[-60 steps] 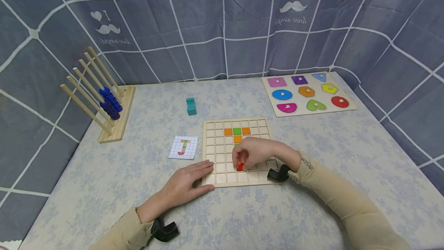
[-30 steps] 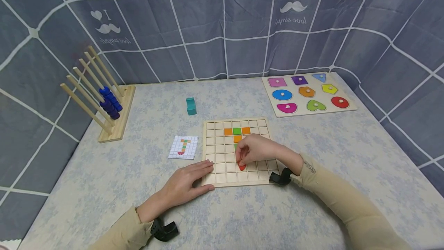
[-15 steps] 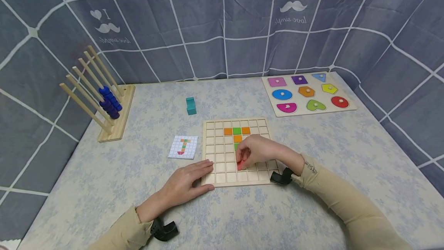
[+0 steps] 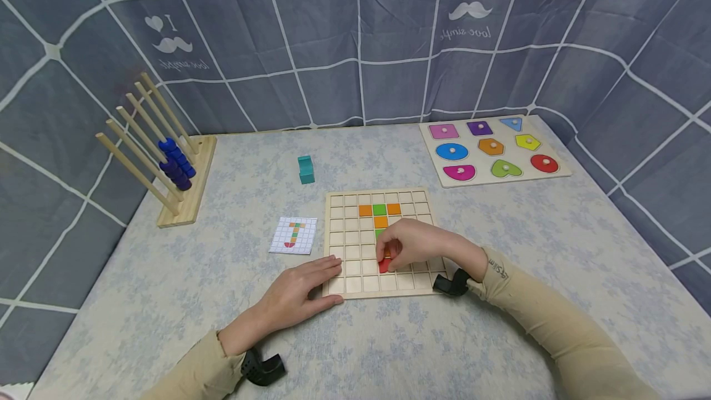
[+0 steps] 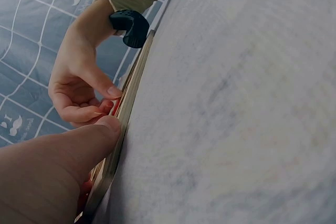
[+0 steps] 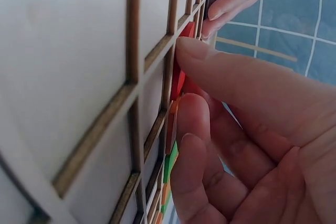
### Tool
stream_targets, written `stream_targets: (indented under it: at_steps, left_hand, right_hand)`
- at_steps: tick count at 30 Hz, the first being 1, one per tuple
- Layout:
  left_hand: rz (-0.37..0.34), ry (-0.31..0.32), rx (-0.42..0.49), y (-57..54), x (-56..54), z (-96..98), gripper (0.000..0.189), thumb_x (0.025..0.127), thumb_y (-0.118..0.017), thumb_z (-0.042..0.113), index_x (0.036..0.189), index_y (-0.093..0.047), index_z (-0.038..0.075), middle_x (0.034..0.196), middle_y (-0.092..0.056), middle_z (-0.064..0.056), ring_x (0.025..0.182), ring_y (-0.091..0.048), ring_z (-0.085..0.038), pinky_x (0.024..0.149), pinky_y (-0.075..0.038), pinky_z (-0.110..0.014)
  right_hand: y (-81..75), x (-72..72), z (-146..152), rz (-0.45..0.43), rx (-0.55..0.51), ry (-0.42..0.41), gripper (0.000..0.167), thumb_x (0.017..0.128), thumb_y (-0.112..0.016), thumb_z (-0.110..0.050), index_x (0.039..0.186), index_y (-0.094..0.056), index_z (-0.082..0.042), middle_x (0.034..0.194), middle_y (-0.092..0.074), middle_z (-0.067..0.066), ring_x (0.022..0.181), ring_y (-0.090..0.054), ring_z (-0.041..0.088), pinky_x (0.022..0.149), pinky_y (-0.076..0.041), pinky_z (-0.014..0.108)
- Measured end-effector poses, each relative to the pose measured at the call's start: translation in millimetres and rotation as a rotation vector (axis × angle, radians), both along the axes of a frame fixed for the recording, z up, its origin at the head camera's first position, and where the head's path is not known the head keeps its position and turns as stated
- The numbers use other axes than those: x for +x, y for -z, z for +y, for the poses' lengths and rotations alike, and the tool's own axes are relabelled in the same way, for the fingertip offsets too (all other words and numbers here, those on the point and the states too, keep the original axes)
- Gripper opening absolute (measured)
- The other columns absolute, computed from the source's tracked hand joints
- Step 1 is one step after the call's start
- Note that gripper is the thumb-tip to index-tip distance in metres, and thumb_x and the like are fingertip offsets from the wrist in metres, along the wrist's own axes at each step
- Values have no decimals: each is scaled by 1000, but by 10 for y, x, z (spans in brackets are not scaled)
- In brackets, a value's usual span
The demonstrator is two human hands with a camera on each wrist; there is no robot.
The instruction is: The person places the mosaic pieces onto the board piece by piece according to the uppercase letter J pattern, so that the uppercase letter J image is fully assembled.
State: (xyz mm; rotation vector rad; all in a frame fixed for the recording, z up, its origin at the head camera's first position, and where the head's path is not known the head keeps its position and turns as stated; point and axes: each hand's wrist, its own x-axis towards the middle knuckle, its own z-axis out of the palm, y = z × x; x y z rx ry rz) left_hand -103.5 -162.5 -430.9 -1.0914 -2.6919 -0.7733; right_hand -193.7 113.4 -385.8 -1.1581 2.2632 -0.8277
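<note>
My right hand [image 4: 410, 243] pinches a red tile [image 4: 384, 265] between thumb and fingertips, low over the wooden grid board [image 4: 352, 286]. In the right wrist view the red tile [image 6: 181, 69] lies at a cell just past an orange tile [image 6: 171, 127]; its full outline is hidden by the fingers. My left hand [image 4: 297, 295] rests at the board's left edge, fingers straight, thumb at the near corner. Orange and green tiles [image 4: 379, 210] form a T-like row and column on the board, partly covered by my right hand. The pattern card [image 4: 294, 236] lies left of the board.
A teal block [image 4: 306, 170] stands behind the card. A wooden peg stand [image 4: 205, 171] with blue and purple beads is at the left. The knobbed shape puzzle [image 4: 483, 180] lies at back right. A grey-blue curtain [image 4: 333, 29] encloses the back and sides.
The red tile turns in my right fingers, from a pointed corner toward me to lying flatter at the cell. My right hand shifts only slightly. My left hand stays put.
</note>
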Motion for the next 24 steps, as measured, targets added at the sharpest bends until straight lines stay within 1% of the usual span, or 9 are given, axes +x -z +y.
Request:
stream_targets:
  at_steps: [5,10,14,17,21,24]
  left_hand:
    - [7,1,2,0,1,2,54,84,-68,42,126,-62,8,132,-56,-5,122,-50,-17,96,-46,-36]
    - [13,1,6,-1,1,5,54,84,-69,41,125,-62,8,131,-56,-5,122,-51,-17,96,-46,-35]
    - [13,2,5,-6,2,2,54,84,-69,41,125,-62,8,131,-56,-5,122,-51,-17,96,-47,-35]
    - [15,1,5,-6,4,0,54,84,-69,41,125,-62,8,131,-56,-5,122,-51,-17,96,-46,-35]
    - [28,2,6,-6,4,3,53,83,-70,40,125,-62,7,131,-57,-5,122,-51,-17,96,-47,-35]
    - [33,2,4,-5,2,4,54,83,-69,41,125,-62,7,131,-57,-5,122,-51,-18,95,-47,-36]
  right_hand:
    - [-10,-16,49,-32,-22,-1,17,77,-77,-8,89,-69,-15,78,-63,-7,68,-56,7,64,-52,24]
    - [-90,-50,181,-40,-18,30,18,78,-77,-8,93,-67,-11,83,-64,-5,73,-58,9,68,-53,25]
    - [-195,-80,340,-51,-18,65,17,79,-75,-8,95,-67,-8,80,-62,-5,73,-58,11,70,-53,27]
    - [-261,-103,478,-31,-20,92,18,80,-75,-10,95,-66,-6,80,-61,-6,74,-58,12,72,-52,29]
    - [-302,-128,674,-16,-14,132,21,80,-76,-11,97,-66,-6,81,-62,-6,75,-59,13,76,-53,29]
    - [-299,-142,823,-34,-14,168,21,80,-75,-11,98,-66,-6,82,-63,-5,76,-59,15,77,-53,30]
